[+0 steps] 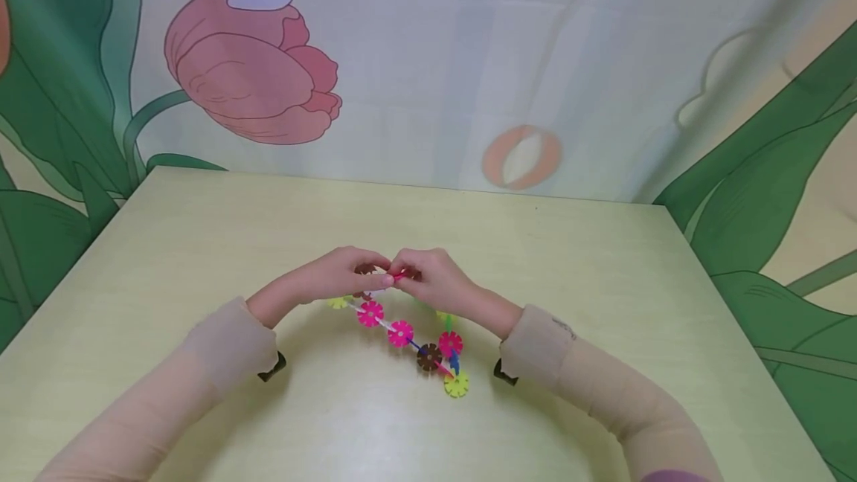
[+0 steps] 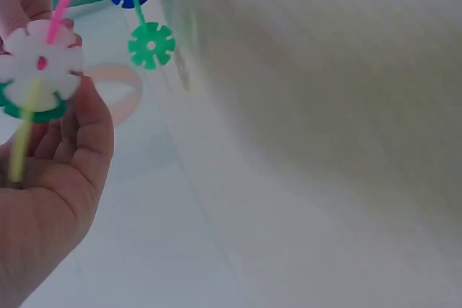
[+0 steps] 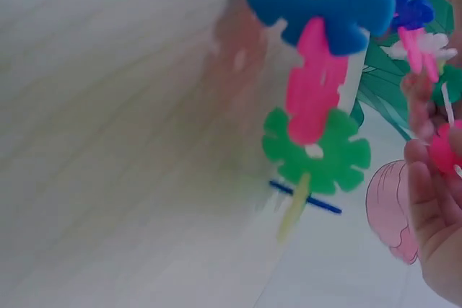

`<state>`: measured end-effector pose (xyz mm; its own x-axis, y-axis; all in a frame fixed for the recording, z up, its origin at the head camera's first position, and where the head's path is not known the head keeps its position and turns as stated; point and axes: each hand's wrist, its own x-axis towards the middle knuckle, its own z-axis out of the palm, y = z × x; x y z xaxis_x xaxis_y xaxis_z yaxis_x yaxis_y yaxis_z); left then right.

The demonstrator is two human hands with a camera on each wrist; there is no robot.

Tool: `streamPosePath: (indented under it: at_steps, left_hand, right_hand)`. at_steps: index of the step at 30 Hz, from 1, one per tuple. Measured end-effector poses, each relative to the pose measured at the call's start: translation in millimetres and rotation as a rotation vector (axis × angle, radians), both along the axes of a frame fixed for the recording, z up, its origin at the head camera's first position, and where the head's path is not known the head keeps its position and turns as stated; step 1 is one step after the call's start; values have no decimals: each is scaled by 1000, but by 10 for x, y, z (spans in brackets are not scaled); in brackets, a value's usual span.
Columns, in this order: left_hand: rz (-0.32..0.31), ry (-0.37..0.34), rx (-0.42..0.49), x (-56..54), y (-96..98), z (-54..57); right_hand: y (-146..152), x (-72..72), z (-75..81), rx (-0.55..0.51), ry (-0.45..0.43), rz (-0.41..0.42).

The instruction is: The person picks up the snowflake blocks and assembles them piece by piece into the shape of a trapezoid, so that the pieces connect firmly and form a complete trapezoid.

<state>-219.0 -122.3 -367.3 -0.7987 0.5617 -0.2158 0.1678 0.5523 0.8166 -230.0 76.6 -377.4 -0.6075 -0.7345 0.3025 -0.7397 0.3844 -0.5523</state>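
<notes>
Both hands meet above the middle of the table. My left hand (image 1: pixel 338 274) holds one end of a chain of interlocking snowflake discs, a brown disc (image 1: pixel 364 270) showing by its fingers. Against it, my right hand (image 1: pixel 431 277) pinches a pinkish-red disc (image 1: pixel 399 275) seen edge-on. Below hangs or lies the rest of the chain, with pink discs (image 1: pixel 400 333), a dark brown disc (image 1: pixel 429 357) and a yellow disc (image 1: pixel 457 384) at its near bend. White discs (image 2: pixel 40 63) show by the hand in the left wrist view. A large blue disc (image 3: pixel 317 1) and a green disc (image 3: pixel 316 151) fill the right wrist view.
The pale wooden table (image 1: pixel 375 437) spreads around the chain. Behind its far edge hangs a printed curtain (image 1: pixel 415 80) with flowers and leaves. Dark wrist devices (image 1: pixel 272 367) sit under the beige sleeves (image 1: pixel 228 352).
</notes>
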Motion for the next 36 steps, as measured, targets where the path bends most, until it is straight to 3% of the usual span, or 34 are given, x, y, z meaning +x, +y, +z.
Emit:
streamPosePath:
  at_steps: [4, 9, 13, 17, 21, 26, 32, 36]
  left_hand:
    - [44, -25, 9, 2, -25, -91]
    - [79, 21, -21, 34, -73, -202]
    - [107, 18, -9, 70, -111, -273]
    - [137, 2, 5, 101, -132, -326]
    - [151, -15, 35, 118, -124, -359]
    - [144, -27, 71, 136, -116, -383]
    - [134, -30, 120, 147, -115, -376]
    - [135, -52, 156, 144, -104, -354]
  right_hand:
    - [29, -106, 18, 99, -116, -65]
    - [9, -376, -85, 217, -285, -254]
    - [-60, -550, -228, 324, -355, -369]
    - [-147, -606, -300, 365, -425, -425]
    - [-205, -594, -315, 343, -473, -445]
    - [-179, -534, -303, 226, -528, -415]
    - [-142, -386, -136, 9, -632, -344]
    - [-145, -317, -49, -25, -656, -313]
